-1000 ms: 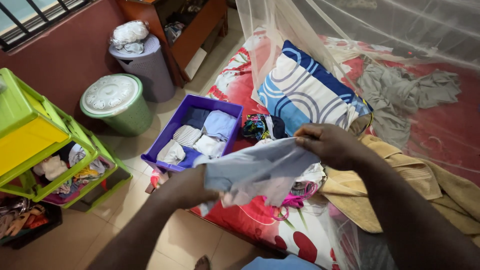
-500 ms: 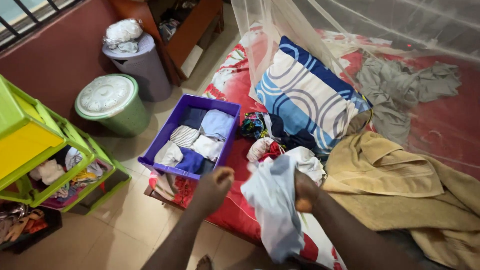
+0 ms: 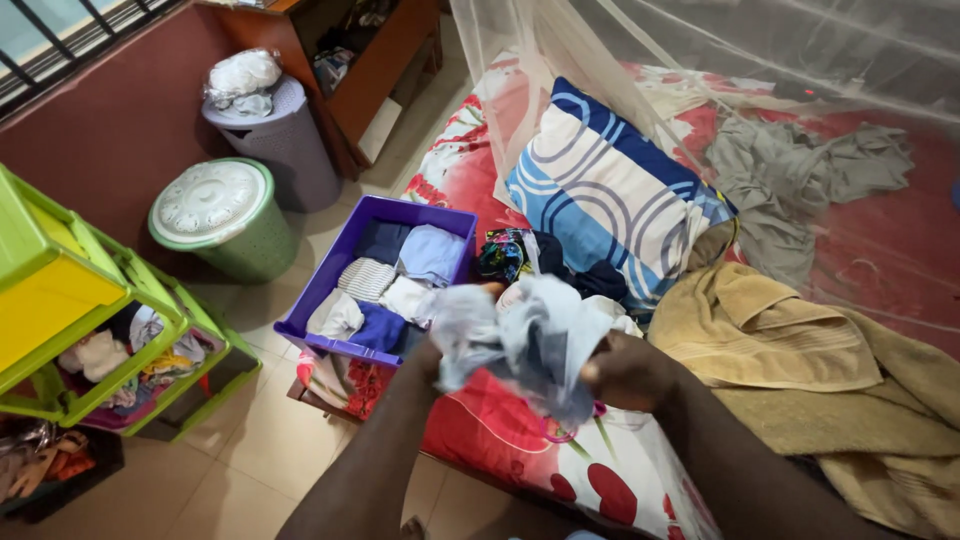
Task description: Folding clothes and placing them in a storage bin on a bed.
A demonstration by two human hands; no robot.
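While both arms reach forward over the bed edge in the head view, the right hand (image 3: 625, 372) has its fingers curled tight into the pale blue-grey garment (image 3: 530, 340), bunching the cloth against the palm. The left hand (image 3: 432, 352) is mostly buried under the same garment; its fingers look folded into the fabric, though how far they close I cannot tell. The garment hangs crumpled between the 2 hands, above the red floral bedsheet (image 3: 490, 425) and just beside the purple plastic bin (image 3: 340, 300), which holds folded clothes in blue, white and stripes.

Behind the garment lies a small heap of dark and patterned clothes (image 3: 525, 255), touching a blue-and-white pillow (image 3: 610, 195). A tan towel (image 3: 780, 345) spreads right of the hands, and a grey shirt (image 3: 790, 175) lies under the white mosquito net (image 3: 620, 60). On the tiled floor stand a green lidded bucket (image 3: 215, 215), a grey basket (image 3: 280, 140) and a green-and-yellow shelf rack (image 3: 90, 310).
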